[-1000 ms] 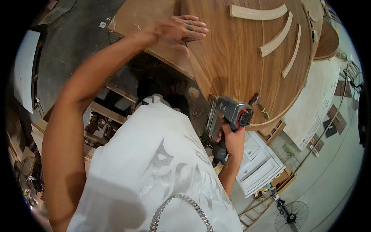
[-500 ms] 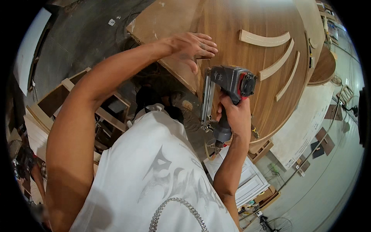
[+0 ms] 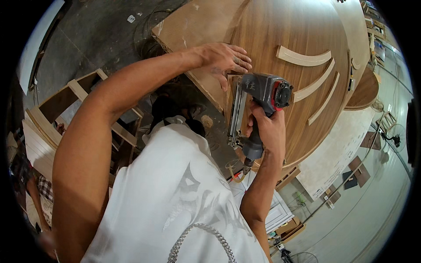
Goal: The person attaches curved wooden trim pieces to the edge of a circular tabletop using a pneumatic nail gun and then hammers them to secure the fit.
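My right hand (image 3: 268, 130) is wrapped round the handle of a dark grey air nail gun (image 3: 263, 90) with a long metal magazine. Its nose points down at the near edge of a round wood-grain tabletop (image 3: 267, 30). An air hose (image 3: 239, 179) joins the bottom of its handle. Just left of the nose, my left hand (image 3: 223, 61) lies with fingers stretched out over the tabletop's edge, thumb apart. A small piece of wood shows partly between that thumb and the gun; the exact contact is hidden.
Three curved wooden strips, a wide one (image 3: 303, 58), a middle one (image 3: 315, 82) and a thin one (image 3: 324, 100), lie on the tabletop. A brown board (image 3: 188, 26) sits at its left. Wooden frames (image 3: 66, 103) stand left, near another person's arm (image 3: 37, 199).
The view has turned slightly, so the tabletop and strips sit a little lower. Both hands and the nail gun keep almost the same pose.
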Motion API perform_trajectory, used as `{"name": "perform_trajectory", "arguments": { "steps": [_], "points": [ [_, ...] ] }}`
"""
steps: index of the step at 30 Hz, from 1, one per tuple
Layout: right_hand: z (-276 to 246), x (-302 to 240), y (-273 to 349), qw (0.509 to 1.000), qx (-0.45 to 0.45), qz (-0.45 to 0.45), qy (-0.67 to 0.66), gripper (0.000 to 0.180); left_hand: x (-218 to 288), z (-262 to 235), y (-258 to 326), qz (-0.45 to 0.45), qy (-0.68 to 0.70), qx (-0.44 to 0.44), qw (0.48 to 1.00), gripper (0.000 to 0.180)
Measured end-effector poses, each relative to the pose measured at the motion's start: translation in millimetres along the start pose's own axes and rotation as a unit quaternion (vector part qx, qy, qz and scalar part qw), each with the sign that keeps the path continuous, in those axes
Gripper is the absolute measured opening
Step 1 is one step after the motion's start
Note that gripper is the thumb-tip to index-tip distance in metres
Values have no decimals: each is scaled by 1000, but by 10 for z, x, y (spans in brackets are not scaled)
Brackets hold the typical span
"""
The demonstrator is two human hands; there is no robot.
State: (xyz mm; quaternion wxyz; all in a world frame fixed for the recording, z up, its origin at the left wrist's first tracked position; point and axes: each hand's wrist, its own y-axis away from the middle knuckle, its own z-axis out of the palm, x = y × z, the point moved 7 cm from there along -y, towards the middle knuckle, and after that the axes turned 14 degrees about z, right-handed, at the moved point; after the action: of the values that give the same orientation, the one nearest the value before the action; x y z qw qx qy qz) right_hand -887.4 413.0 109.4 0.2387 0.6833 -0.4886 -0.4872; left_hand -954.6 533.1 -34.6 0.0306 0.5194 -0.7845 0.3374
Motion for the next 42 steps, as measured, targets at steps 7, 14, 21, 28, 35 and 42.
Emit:
{"name": "perform_trajectory", "arguments": {
  "steps": [7,14,21,28,35,42],
  "points": [
    [9,-39,18,1000,1,-4,18,11,34,-32,7,-7,-2,14,1000,94],
    [17,-61,32,1000,6,4,18,12,38,-37,5,-4,3,19,1000,97],
    [-43,2,-4,1000,0,-21,24,8,39,-44,-4,4,-16,20,1000,92],
    [-308,591,273,998,2,12,-57,12,50,-48,23,8,-13,23,1000,91],
    [-222,845,302,998,4,34,-44,9,44,-16,1,-7,-26,-5,1000,91],
    [-199,822,323,998,18,48,-42,6,43,-19,15,-9,-45,-3,999,94]
  ]
}}
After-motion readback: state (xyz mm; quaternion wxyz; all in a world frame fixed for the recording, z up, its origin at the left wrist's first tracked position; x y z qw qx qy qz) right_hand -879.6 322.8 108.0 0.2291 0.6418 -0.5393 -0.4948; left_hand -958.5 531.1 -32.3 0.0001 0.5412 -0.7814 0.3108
